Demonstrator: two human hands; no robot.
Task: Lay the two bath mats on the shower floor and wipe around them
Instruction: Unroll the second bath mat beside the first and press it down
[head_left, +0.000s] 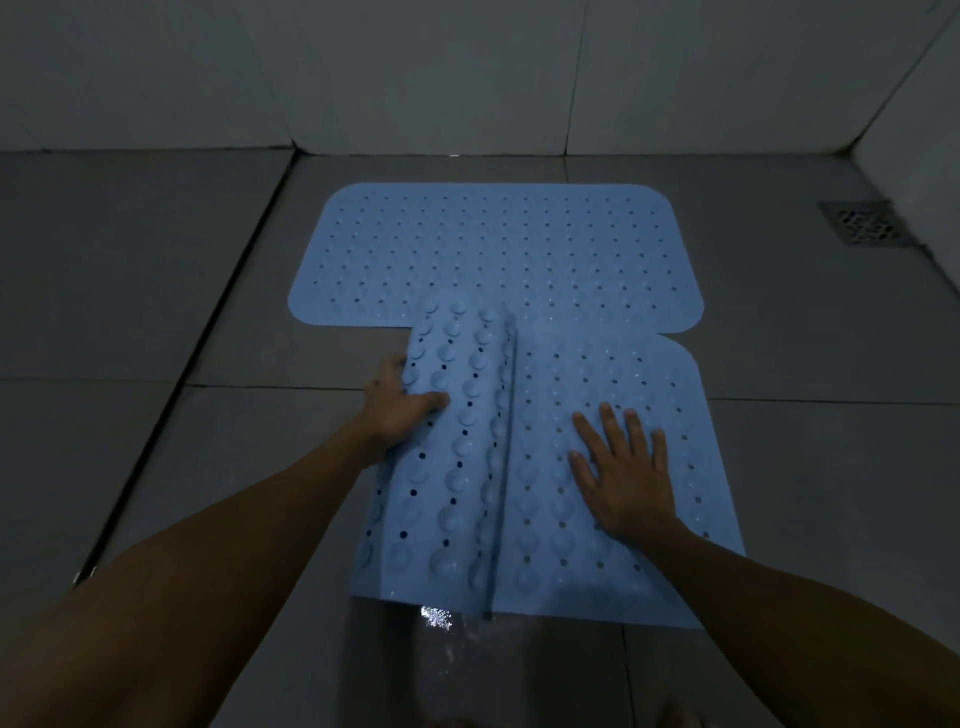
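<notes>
A light blue perforated bath mat (493, 249) lies flat on the grey tiled shower floor, near the back wall. In front of it is a second blue mat (623, 405), lengthwise toward me. Its left half (457, 467) is folded over, so the suction cups on its underside face up. My left hand (400, 410) grips the left edge of that folded flap. Pressed flat on the mat's right half is my right hand (623, 478), fingers spread. The second mat's far end slightly overlaps the first mat's front edge.
A square metal floor drain (862, 223) sits at the right by the white wall. A dark linear groove (197, 338) runs diagonally across the floor at left. A wet, shiny patch (436, 618) lies on the tile just before the near mat's front edge.
</notes>
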